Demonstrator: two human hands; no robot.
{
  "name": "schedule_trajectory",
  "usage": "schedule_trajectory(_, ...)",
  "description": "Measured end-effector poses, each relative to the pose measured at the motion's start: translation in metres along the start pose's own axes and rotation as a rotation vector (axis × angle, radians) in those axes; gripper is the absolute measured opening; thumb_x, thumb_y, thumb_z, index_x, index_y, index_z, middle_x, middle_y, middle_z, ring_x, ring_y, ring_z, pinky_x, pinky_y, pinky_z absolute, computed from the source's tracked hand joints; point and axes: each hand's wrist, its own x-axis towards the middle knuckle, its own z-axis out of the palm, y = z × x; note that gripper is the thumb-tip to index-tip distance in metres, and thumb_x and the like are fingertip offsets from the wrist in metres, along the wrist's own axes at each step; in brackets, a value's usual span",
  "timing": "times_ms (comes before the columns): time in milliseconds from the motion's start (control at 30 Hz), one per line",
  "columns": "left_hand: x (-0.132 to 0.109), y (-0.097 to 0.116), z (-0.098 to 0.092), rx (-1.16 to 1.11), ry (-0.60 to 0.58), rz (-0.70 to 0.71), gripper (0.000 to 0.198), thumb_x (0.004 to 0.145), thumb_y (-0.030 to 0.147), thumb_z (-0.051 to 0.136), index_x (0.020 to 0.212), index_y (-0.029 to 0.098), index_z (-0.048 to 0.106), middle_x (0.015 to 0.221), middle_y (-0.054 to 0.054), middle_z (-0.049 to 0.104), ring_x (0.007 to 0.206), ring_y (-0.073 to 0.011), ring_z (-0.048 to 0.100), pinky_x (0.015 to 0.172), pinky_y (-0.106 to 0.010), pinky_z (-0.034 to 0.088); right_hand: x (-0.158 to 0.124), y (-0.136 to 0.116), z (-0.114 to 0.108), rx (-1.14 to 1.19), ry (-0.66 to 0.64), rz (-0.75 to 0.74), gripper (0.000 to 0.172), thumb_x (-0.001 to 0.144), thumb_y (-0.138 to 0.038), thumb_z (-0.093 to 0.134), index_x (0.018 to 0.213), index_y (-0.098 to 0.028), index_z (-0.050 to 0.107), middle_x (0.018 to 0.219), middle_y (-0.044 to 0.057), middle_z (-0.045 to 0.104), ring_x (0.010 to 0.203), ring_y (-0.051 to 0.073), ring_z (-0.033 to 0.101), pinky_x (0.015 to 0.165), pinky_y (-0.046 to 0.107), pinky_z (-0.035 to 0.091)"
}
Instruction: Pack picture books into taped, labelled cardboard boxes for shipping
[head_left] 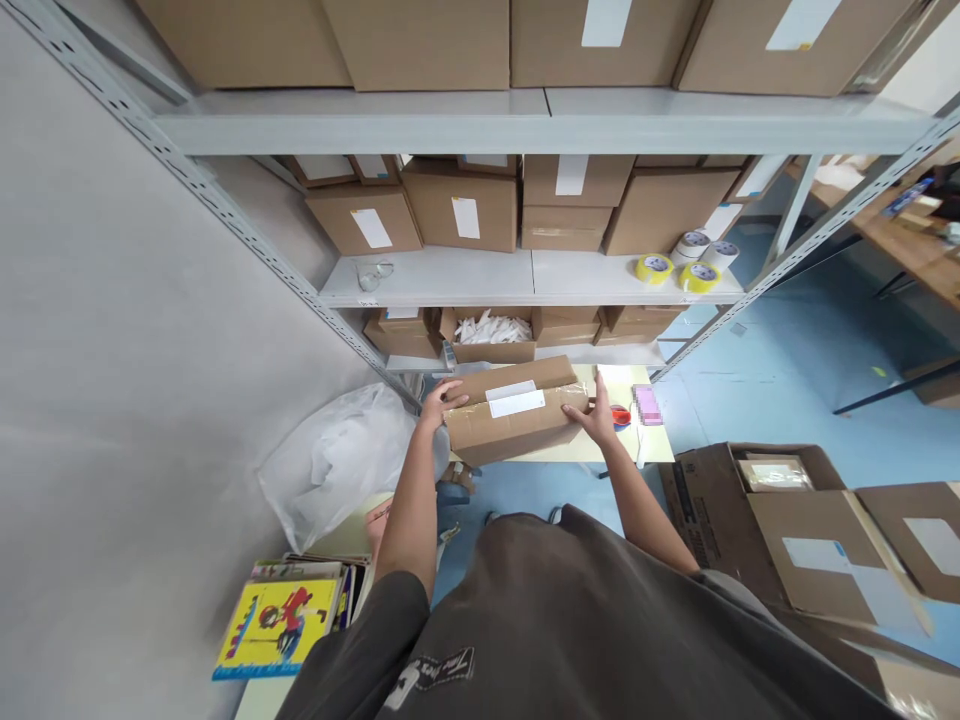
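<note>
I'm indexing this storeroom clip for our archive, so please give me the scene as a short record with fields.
setting: grey metal shelving stacked with cartons
left hand: grips the left end of the cardboard box
right hand: holds the box's right end
box: taped shut, white label on top, over the pale table
on table: red item, pink pad
nearby: tape rolls on a shelf, plastic bag, books, open carton

Bright, even indoor light, wide-angle view.
Soft shadows lay under the shelves; straight rails bowed towards the edges, the floor gleamed faintly, and focus stayed fairly sharp.
</note>
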Motion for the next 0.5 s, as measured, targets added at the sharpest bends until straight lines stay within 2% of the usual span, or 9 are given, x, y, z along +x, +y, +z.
schedule_trajectory(100, 0.000, 0.004, -0.003, 0.052, -0.044, 0.005, 0.075, 0.062, 0.063, 0.096, 0.121, 0.019, 0.082, 0.149, -0.013, 0.066, 0.140, -0.0365, 0.059, 0.121, -0.042, 0.042, 0.025, -0.009, -0.020, -0.185, -0.176, -0.154, 0.117, 0.083, -0.071, 0.080, 0.177, -0.031, 0.023, 0.184, 0.011, 0.018, 0.164, 0.040, 0.032, 0.127, 0.057, 0.042)
schedule_trajectory(167, -0.003, 0.009, -0.005, 0.082, -0.068, 0.010, 0.076, 0.066, 0.068, 0.093, 0.124, 0.021, 0.082, 0.153, -0.013, 0.065, 0.143, -0.0370, 0.057, 0.122, -0.042, 0.041, 0.041, -0.014, -0.026, -0.285, -0.286, -0.218, 0.110, 0.083, -0.070, 0.080, 0.175, -0.033, 0.032, 0.185, 0.007, 0.015, 0.168, 0.041, 0.021, 0.133, 0.059, 0.032)
schedule_trajectory(267, -0.009, 0.016, -0.009, 0.078, -0.084, -0.001, 0.075, 0.082, 0.079, 0.074, 0.132, 0.023, 0.081, 0.159, -0.012, 0.062, 0.154, -0.0367, 0.048, 0.127, -0.043, 0.035, 0.058, -0.018, -0.025, -0.376, -0.440, -0.235, 0.095, 0.088, -0.067, 0.076, 0.171, -0.035, 0.042, 0.185, 0.004, 0.018, 0.169, 0.040, 0.022, 0.135, 0.057, 0.029)
schedule_trajectory(367, -0.019, 0.020, -0.009, 0.002, -0.131, -0.077, 0.078, 0.096, 0.083, 0.048, 0.140, 0.024, 0.077, 0.159, -0.012, 0.063, 0.153, -0.0353, 0.050, 0.127, -0.046, 0.036, 0.064, -0.016, -0.019, -0.406, -0.521, -0.170, 0.091, 0.091, -0.065, 0.072, 0.171, -0.033, 0.042, 0.186, 0.005, 0.015, 0.167, 0.039, 0.028, 0.134, 0.053, 0.031)
schedule_trajectory(433, -0.027, 0.022, -0.003, 0.017, -0.129, -0.088, 0.075, 0.095, 0.080, 0.056, 0.143, 0.026, 0.074, 0.162, -0.011, 0.060, 0.152, -0.0353, 0.051, 0.128, -0.047, 0.036, 0.062, -0.014, -0.013, -0.401, -0.524, -0.118, 0.093, 0.090, -0.066, 0.072, 0.171, -0.032, 0.042, 0.186, 0.006, 0.012, 0.167, 0.040, 0.027, 0.134, 0.053, 0.030)
schedule_trajectory(500, -0.035, 0.022, 0.008, 0.070, -0.063, -0.045, 0.076, 0.085, 0.071, 0.076, 0.148, 0.027, 0.069, 0.167, -0.011, 0.054, 0.155, -0.0356, 0.047, 0.130, -0.046, 0.033, 0.055, -0.013, -0.004, -0.358, -0.469, -0.079, 0.093, 0.087, -0.069, 0.074, 0.168, -0.032, 0.046, 0.186, 0.007, 0.014, 0.166, 0.041, 0.029, 0.133, 0.053, 0.031)
